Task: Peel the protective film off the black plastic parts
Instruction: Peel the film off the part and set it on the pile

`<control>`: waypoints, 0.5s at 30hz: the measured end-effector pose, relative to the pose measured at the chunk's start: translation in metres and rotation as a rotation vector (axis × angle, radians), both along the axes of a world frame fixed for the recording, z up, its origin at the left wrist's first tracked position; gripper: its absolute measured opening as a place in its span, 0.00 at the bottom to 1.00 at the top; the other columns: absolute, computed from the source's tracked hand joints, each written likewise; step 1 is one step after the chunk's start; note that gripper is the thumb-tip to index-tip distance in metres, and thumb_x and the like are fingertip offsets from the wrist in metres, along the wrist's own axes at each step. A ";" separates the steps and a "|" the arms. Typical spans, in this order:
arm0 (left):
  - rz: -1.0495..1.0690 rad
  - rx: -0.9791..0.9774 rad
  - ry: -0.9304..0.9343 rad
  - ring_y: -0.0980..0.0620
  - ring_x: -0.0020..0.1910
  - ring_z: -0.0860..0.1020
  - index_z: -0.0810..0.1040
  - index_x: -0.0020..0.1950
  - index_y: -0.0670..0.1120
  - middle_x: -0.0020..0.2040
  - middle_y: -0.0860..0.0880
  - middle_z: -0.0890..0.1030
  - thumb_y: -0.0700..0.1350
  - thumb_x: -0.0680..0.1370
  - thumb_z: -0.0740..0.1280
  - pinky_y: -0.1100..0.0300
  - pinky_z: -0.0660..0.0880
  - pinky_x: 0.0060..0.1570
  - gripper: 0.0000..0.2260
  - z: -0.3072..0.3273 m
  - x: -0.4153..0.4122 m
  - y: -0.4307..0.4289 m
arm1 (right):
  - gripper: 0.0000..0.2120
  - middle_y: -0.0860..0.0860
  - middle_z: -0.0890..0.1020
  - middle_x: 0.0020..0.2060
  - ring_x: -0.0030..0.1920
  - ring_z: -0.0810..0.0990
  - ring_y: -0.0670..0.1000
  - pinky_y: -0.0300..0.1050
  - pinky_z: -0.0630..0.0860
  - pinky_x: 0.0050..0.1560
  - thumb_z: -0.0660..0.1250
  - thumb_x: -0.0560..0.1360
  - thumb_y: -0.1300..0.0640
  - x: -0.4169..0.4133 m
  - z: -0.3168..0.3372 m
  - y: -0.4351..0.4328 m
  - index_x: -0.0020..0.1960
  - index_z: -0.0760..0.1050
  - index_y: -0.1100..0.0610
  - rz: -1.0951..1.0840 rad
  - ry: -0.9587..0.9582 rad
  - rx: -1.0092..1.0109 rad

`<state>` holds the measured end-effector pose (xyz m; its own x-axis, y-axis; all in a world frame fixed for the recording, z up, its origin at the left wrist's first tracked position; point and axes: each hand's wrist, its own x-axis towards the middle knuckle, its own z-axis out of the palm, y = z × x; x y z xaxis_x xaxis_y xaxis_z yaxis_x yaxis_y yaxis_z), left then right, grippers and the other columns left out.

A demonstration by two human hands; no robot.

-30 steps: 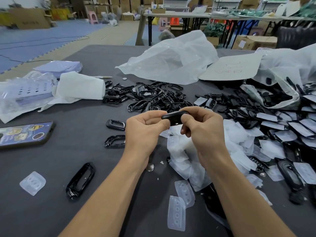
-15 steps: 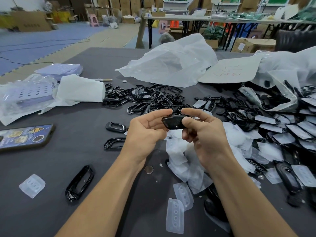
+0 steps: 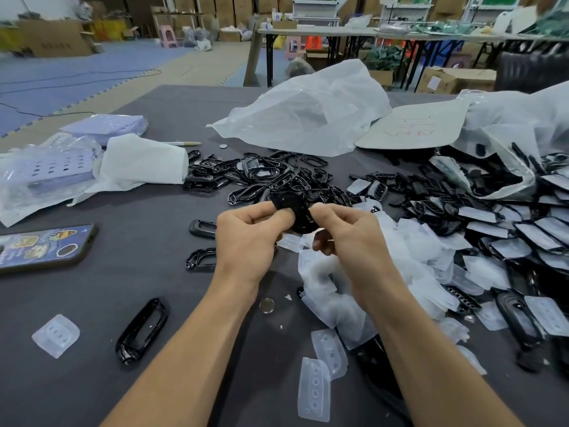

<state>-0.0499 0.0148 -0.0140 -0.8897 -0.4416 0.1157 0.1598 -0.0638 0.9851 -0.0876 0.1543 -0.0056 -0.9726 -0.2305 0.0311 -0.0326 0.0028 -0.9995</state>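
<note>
Warehouse workbench: dark grey covered table (image 3: 129, 297), with cardboard cartons and trestle tables behind.

Item in hand: small black moulded plastic part (image 3: 294, 211), held above mid-table between both hands.
- Left hand (image 3: 246, 238): fingers curled, thumb and forefinger pinching the part's left end.
- Right hand (image 3: 348, 238): fingers curled, tips pinching the part's right edge.
- Film on this part: too blurred to tell.

Stock on table:
- Heap of glossy black plastic frames (image 3: 261, 177), bare, beyond the hands.
- Black parts still faced with white film (image 3: 535, 235), far right.
- Mound of peeled translucent film pieces (image 3: 354, 291), under the right wrist.
- Patterned phone (image 3: 40, 248), far left.

Handling note, step in hand: probably lifting a film corner. The left pinch should likely stay on the bare rim. The right fingertips should catch a corner, then draw it low and steadily across, so the film comes away whole and the gloss stays unsmudged.
</note>
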 end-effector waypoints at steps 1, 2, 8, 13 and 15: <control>0.023 -0.010 -0.035 0.50 0.37 0.77 0.89 0.41 0.46 0.39 0.36 0.85 0.46 0.68 0.75 0.54 0.73 0.40 0.06 -0.001 -0.001 -0.002 | 0.09 0.61 0.81 0.33 0.32 0.75 0.49 0.44 0.71 0.36 0.71 0.76 0.50 0.002 -0.001 -0.001 0.42 0.86 0.53 0.004 0.060 0.021; 0.040 -0.013 -0.061 0.50 0.35 0.77 0.88 0.39 0.45 0.37 0.36 0.84 0.47 0.66 0.75 0.53 0.72 0.39 0.07 -0.002 -0.002 -0.002 | 0.06 0.55 0.81 0.29 0.31 0.75 0.48 0.42 0.72 0.36 0.72 0.75 0.52 0.003 -0.001 -0.002 0.41 0.86 0.50 0.008 0.105 0.042; 0.054 -0.068 -0.090 0.50 0.39 0.87 0.89 0.46 0.52 0.38 0.49 0.88 0.50 0.65 0.76 0.53 0.80 0.46 0.11 -0.006 -0.004 0.001 | 0.08 0.46 0.82 0.27 0.26 0.76 0.43 0.34 0.70 0.30 0.73 0.73 0.61 0.004 -0.002 -0.003 0.37 0.85 0.51 -0.121 0.205 0.207; 0.197 0.010 -0.071 0.53 0.34 0.85 0.89 0.42 0.53 0.37 0.49 0.88 0.46 0.61 0.76 0.56 0.80 0.41 0.10 -0.003 -0.008 -0.004 | 0.09 0.42 0.80 0.26 0.27 0.76 0.41 0.32 0.70 0.30 0.73 0.75 0.57 0.005 -0.003 -0.001 0.37 0.84 0.49 -0.182 0.269 0.281; 0.340 0.136 -0.066 0.52 0.33 0.84 0.89 0.42 0.48 0.36 0.49 0.87 0.42 0.62 0.76 0.57 0.81 0.40 0.10 -0.001 -0.010 -0.013 | 0.08 0.41 0.82 0.29 0.31 0.78 0.40 0.33 0.74 0.34 0.72 0.76 0.58 0.003 -0.005 0.002 0.41 0.85 0.48 -0.269 0.328 0.359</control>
<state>-0.0602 0.0014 -0.0151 -0.6932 -0.7205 -0.0172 0.1307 -0.1491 0.9801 -0.0842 0.1562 -0.0101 -0.9513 -0.0272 0.3070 -0.2926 0.3928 -0.8718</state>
